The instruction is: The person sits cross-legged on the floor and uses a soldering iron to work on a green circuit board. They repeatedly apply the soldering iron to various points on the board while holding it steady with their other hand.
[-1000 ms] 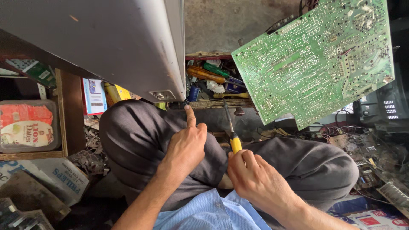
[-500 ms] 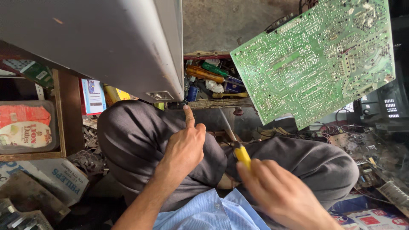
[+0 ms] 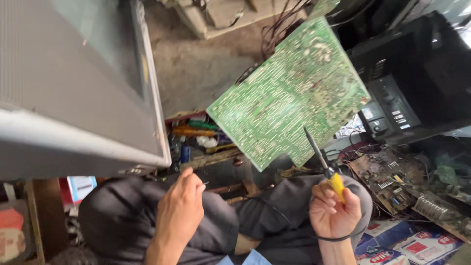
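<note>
Grey set casing point(image 3: 73, 88): tilted, fills upper left.
Left hand point(image 3: 180, 208): over left knee, fingers pinched together on a thin wire end point(image 3: 203, 184); wrist straight, knuckles up.
Green circuit board point(image 3: 289, 95): propped at a slant, solder side facing the person, centre.
Soldering iron point(image 3: 324, 167): yellow handle, tip up, just short of board's lower edge.
Right hand point(image 3: 333, 211): fist clamped on handle, cord looping under the wrist.
Technique: judged best to steady the forearm on the knee and touch only one joint.

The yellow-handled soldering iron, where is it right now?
In the head view, the soldering iron is right of centre, gripped in the right hand above the knee, its tip pointing up near the green circuit board.
</note>
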